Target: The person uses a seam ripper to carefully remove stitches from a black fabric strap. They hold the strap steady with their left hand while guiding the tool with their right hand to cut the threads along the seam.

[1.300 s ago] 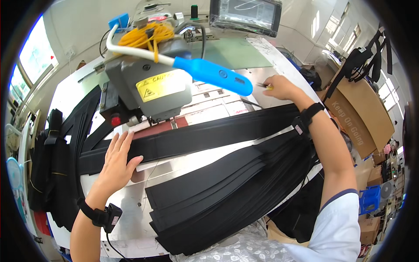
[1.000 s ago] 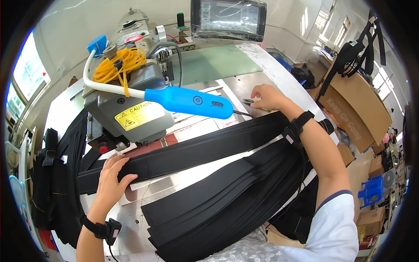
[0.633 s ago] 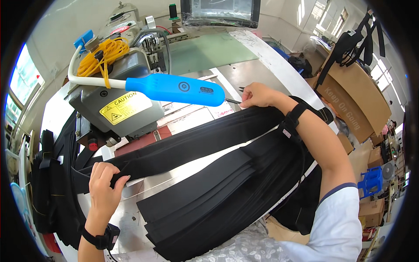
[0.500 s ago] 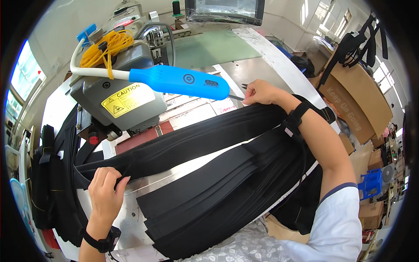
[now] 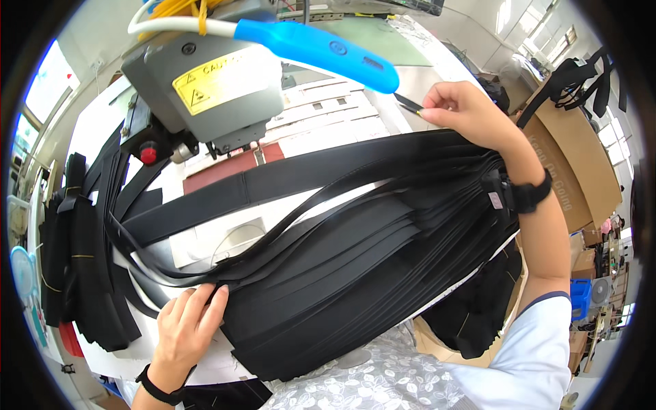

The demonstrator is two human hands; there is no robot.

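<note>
My left hand pinches the edge of a long black fabric strip at the left end of a fanned stack of black strips. That strip curves back toward the stack's bunched right end. Another black strip lies flat between the stack and the sewing machine. At the upper right, my right hand is closed on a slim dark pointed tool; its exact kind cannot be made out. My right wrist is above the bunched end of the strips.
A blue lamp on a white bent arm hangs over the table beside the machine. More black strips hang in bundles at the left. A cardboard box stands at the right, with black straps over it.
My left hand has moved right and nearer to me, bringing black strip edges onto the stack. One strip now lies flat apart from them. My view has shifted, and the lamp appears higher.
</note>
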